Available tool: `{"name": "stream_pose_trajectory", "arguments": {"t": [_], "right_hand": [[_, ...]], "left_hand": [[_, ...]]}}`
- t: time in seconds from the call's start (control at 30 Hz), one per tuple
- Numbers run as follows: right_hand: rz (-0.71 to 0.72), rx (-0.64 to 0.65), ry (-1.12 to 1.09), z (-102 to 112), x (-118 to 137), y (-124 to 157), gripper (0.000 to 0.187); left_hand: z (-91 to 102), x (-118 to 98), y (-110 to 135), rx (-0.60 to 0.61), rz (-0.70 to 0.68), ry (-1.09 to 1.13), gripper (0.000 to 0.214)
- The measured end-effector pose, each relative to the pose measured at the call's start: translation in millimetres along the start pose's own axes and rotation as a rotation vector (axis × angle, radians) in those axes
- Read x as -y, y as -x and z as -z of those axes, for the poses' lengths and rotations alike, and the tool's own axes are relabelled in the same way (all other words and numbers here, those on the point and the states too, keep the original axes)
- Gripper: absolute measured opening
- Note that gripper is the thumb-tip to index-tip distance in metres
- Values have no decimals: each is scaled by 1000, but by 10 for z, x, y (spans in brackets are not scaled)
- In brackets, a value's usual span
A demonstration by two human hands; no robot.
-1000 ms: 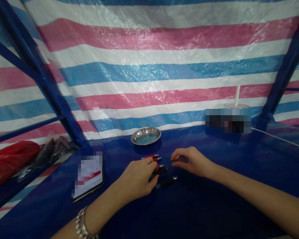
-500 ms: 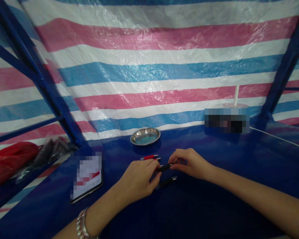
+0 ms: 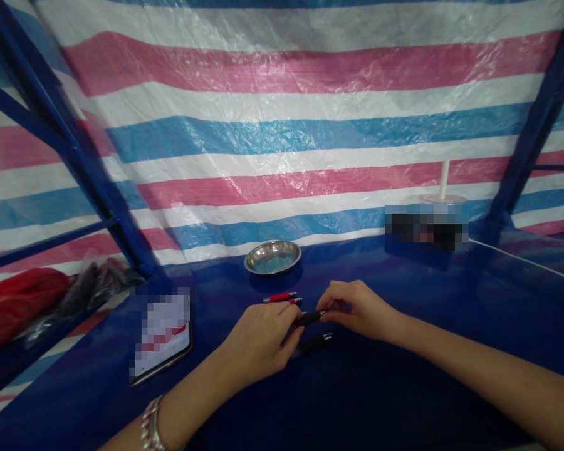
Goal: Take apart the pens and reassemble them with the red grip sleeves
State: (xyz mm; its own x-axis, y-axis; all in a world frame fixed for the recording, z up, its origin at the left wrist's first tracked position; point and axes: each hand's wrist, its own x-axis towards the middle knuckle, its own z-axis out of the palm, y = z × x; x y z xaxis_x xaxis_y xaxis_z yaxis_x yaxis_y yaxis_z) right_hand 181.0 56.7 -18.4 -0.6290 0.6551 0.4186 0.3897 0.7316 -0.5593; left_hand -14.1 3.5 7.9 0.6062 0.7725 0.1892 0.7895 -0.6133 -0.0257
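Newly brought right hand (image 3: 352, 307) to the metallic end of a black pen (image 3: 309, 319), gripped in the left hand (image 3: 262, 335) over the tabletop (image 3: 380, 394); thus, apparently, engaged both hands on one pen. Closed the gap present one second earlier; barely shifted since half a second earlier. Held each grip narrow: left around the pen, right pinched at its end. Retained red pens (image 3: 281, 297) just beyond.
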Motion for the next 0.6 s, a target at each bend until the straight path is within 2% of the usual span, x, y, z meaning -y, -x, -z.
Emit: {"name": "stream_pose_trajectory", "arguments": {"t": [0.37, 0.6], "right_hand": [[13, -18, 30, 6, 19, 8, 7], [53, -83, 47, 25, 33, 2, 5]], "left_hand": [[-12, 18, -2, 20, 7, 3, 11], [-39, 25, -15, -48, 80, 131, 8]]}}
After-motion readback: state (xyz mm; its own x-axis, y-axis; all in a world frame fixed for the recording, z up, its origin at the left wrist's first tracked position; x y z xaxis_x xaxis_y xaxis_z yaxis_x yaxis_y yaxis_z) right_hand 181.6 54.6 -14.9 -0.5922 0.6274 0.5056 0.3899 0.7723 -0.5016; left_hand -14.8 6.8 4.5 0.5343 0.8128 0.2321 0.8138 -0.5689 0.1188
